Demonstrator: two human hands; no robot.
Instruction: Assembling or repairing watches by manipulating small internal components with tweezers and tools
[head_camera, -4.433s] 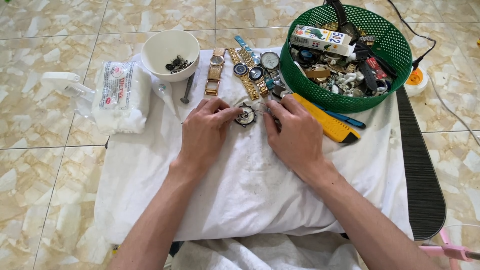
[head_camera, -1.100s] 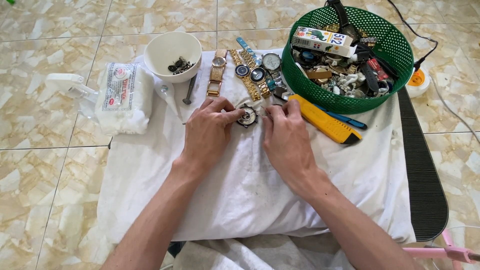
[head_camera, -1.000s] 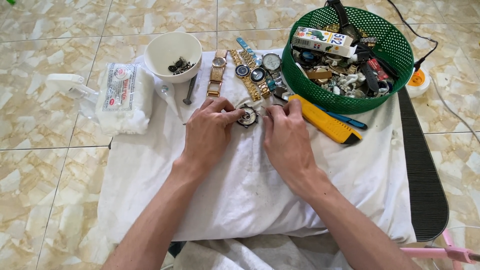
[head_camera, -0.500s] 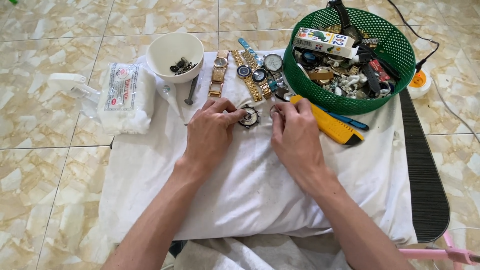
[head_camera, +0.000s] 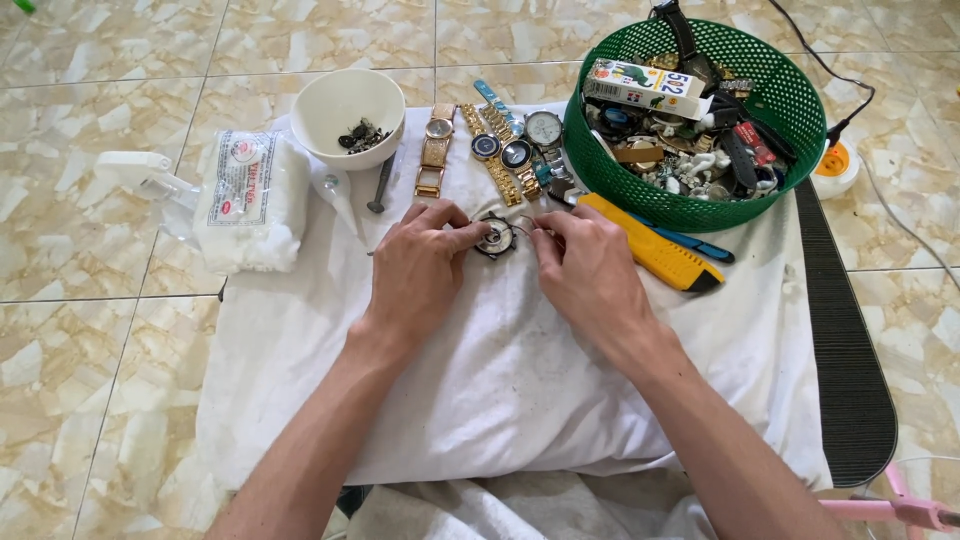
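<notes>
- Head view: your left hand fingertips pinch the watch case; your right hand fingertips close beside it.
- Below the watch case, bare white cloth.

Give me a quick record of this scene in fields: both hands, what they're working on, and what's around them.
Left hand: fingertips on the watch case, steadying it
Right hand: fingertips beside the case; any tool too small to tell
Surface: white cloth
Behind the case: row of wristwatches, white bowl with small dark parts
Right side: green basket, yellow utility knife
Left side: cotton pack
</notes>
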